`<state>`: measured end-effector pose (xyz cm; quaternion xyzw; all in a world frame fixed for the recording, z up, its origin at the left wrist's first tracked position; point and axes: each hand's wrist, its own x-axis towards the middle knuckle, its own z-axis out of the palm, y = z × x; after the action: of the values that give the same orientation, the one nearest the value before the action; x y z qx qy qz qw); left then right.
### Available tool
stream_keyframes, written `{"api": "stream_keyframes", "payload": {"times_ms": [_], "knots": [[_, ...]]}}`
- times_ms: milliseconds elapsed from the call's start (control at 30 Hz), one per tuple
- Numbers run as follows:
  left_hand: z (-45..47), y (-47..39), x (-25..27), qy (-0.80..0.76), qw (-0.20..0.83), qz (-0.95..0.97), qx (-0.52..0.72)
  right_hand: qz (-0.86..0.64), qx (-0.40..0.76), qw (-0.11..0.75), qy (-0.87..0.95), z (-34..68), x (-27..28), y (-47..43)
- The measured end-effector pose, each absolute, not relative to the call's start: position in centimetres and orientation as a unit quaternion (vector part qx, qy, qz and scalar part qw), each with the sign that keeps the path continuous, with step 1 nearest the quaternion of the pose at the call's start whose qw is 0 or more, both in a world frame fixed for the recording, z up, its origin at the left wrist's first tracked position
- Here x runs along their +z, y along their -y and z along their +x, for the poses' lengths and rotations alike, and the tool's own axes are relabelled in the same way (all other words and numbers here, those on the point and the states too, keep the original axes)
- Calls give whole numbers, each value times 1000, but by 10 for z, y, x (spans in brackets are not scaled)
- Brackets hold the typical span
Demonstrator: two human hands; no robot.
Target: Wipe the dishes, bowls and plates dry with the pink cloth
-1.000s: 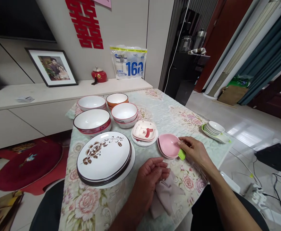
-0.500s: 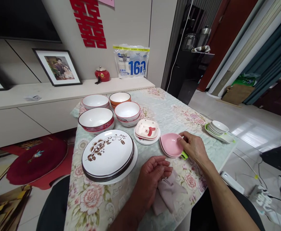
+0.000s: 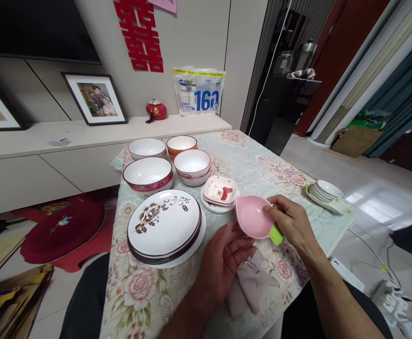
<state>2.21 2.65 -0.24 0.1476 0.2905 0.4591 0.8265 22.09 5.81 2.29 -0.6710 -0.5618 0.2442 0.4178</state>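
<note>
Pink, smooth and softly glossy, the teardrop-shaped dish [image 3: 253,219] comes to a blunt point at its far left and ends in a scalloped, leaf-like green handle [image 3: 276,234]. It is tilted over the near right part of the counter [image 3: 239,153], its shallow hollow turned toward the wearer. The right hand [image 3: 292,221] has its grip closed on the dish's right edge beside the handle, thumb inside the hollow. The left hand [image 3: 223,259] has a loose, open grip, its fingers curved just below the dish's lower rim; whether they touch it cannot be told. Beside that hand lies a crumpled mauve-grey cloth [image 3: 250,285], matte and softly folded.

A quilted, pale green cover [image 3: 140,282] printed with pink roses drapes the counter. To the left sits a stack of round plates [image 3: 165,226], dark-edged, the top one glossy white with a brown floral spray. Just left of the pink dish, a rounded-square cream dish [image 3: 220,189] bearing a red-scarfed figure rests on small white plates [image 3: 208,205]. Behind stand deep, round bowls: one dark-rimmed [image 3: 147,172], one red-rimmed [image 3: 192,162], one pink-rimmed [image 3: 146,147] and one orange-sided [image 3: 181,143]. At the right edge, small white bowls [image 3: 328,189] nest on an elongated, green-edged dish [image 3: 338,206].
</note>
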Motion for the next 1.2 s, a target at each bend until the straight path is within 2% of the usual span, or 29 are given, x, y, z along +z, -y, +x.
{"api": "stream_keyframes", "payload": {"times_ms": [167, 267, 433, 633, 767, 1000, 1100, 1200], "knots": [[19, -27, 5, -177, 867, 107, 453, -627, 302, 395, 600, 188, 33, -42], [17, -28, 9, -193, 859, 77, 467, -609, 299, 380, 630, 180, 37, -37], [11, -33, 10, -230, 828, 44, 510, -551, 376, 384, 638, 197, 42, -38], [6, -37, 7, -204, 833, 15, 513, -490, 325, 162, 792, 199, 43, -23], [5, -35, 11, -207, 825, -10, 525, -481, 300, 98, 818, 174, 35, -13], [7, -32, 18, -192, 811, -50, 551, -464, 346, 121, 806, 210, 51, -19], [10, -31, 16, -189, 795, -30, 575, -562, 270, 198, 757, 243, 66, -19], [13, -31, 13, -198, 794, -3, 575, -597, 153, 290, 732, 251, 70, -19]]}}
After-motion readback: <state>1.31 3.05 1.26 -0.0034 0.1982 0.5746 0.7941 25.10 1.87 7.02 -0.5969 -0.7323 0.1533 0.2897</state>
